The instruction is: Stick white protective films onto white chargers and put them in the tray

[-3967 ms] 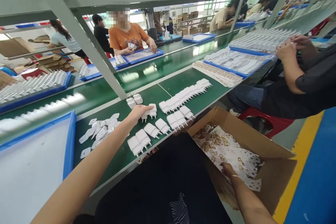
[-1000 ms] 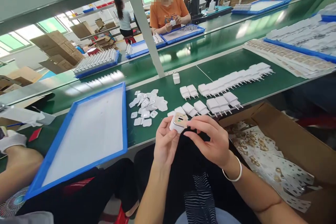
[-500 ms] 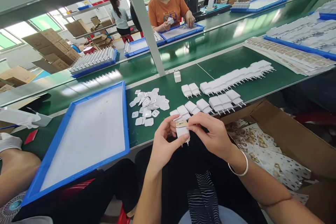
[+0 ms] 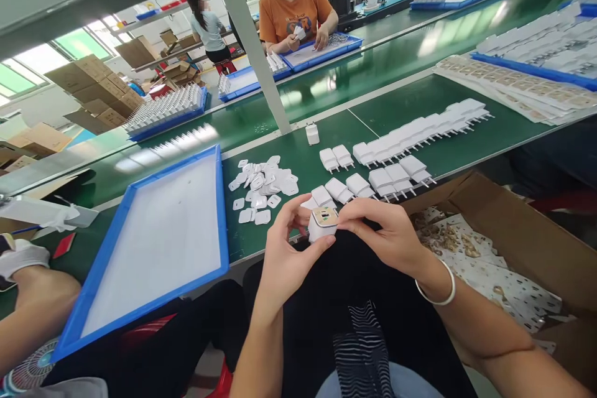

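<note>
The left hand (image 4: 284, 255) grips a white charger (image 4: 321, 234) between thumb and fingers, over the lap by the bench edge, its tan-faced end (image 4: 325, 216) turned up. At that end's corner, the right hand (image 4: 392, 236) has thumb and forefinger pressed together (whether they pinch anything, I can't tell from here). Just beyond stand two rows of other chargers (image 4: 420, 130); to their left lies a heap of white caps (image 4: 265, 180), then a blue-rimmed tray (image 4: 222, 211).
</note>
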`<state>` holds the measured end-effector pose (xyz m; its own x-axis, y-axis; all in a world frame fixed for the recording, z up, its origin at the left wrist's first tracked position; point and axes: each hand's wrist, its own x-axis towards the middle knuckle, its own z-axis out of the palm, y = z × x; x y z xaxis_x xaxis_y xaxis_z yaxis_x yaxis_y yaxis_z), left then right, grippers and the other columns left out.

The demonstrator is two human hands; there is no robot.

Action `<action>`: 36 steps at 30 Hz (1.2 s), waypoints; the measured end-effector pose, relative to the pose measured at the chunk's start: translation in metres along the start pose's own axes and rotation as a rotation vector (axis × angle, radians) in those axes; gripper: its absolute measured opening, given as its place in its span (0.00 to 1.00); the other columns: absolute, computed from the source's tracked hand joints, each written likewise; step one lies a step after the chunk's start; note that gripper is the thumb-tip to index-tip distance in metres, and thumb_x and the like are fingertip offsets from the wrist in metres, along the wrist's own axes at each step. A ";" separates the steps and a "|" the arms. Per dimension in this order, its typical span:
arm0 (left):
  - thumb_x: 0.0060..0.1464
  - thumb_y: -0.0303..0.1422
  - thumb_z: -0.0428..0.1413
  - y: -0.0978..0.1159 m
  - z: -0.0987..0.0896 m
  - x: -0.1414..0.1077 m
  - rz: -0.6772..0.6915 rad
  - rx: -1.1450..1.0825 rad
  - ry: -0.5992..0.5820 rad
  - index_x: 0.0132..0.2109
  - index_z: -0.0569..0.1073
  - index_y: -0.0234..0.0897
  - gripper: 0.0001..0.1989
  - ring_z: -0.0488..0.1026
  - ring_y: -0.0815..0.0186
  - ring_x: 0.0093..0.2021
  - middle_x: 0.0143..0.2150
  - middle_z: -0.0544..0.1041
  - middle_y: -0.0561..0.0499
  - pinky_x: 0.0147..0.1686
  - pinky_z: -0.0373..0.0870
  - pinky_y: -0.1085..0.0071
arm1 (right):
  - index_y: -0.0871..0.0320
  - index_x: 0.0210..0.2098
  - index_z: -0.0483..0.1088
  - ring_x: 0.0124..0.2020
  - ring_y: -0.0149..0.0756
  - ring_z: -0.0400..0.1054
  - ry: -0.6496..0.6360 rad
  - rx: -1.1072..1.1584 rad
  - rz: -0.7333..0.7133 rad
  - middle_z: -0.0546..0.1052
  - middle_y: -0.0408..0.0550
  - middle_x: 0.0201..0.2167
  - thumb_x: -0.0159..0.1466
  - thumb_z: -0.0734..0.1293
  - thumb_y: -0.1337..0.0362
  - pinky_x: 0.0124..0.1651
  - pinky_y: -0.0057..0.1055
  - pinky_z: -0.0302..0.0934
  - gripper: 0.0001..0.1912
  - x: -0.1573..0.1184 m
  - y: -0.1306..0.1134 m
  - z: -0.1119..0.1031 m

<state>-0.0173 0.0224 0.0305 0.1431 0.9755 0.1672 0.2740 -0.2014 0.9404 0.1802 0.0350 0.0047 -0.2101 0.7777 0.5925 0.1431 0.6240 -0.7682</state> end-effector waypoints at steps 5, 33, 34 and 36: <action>0.49 0.31 0.70 0.001 0.002 0.004 -0.036 0.031 -0.121 0.62 0.71 0.48 0.34 0.69 0.68 0.39 0.40 0.75 0.53 0.41 0.68 0.70 | 0.57 0.34 0.74 0.27 0.25 0.66 -0.302 -0.028 0.153 0.78 0.39 0.29 0.66 0.66 0.75 0.32 0.22 0.58 0.08 0.016 -0.007 -0.027; 0.46 0.32 0.72 0.025 0.038 0.014 -0.055 -0.230 -0.230 0.60 0.67 0.43 0.36 0.76 0.67 0.39 0.40 0.79 0.52 0.45 0.71 0.69 | 0.57 0.30 0.72 0.23 0.27 0.64 0.057 0.176 0.281 0.72 0.39 0.22 0.63 0.71 0.68 0.26 0.26 0.58 0.06 0.050 -0.008 -0.092; 0.45 0.32 0.72 0.023 0.037 0.016 -0.058 -0.242 -0.219 0.59 0.68 0.42 0.35 0.77 0.66 0.40 0.40 0.80 0.52 0.45 0.72 0.69 | 0.57 0.32 0.73 0.25 0.28 0.65 0.253 0.098 0.235 0.73 0.40 0.25 0.64 0.72 0.67 0.28 0.27 0.61 0.05 0.050 0.003 -0.102; 0.45 0.33 0.71 0.016 0.034 0.026 -0.074 -0.251 -0.148 0.56 0.70 0.41 0.31 0.77 0.66 0.41 0.42 0.79 0.51 0.44 0.72 0.69 | 0.57 0.36 0.73 0.31 0.30 0.70 0.749 -0.115 0.162 0.76 0.44 0.31 0.65 0.72 0.63 0.35 0.28 0.65 0.05 0.037 0.033 -0.124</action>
<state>0.0228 0.0411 0.0403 0.2737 0.9594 0.0677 0.0477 -0.0838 0.9953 0.2972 0.0939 0.0318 0.5261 0.6790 0.5120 0.2242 0.4700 -0.8537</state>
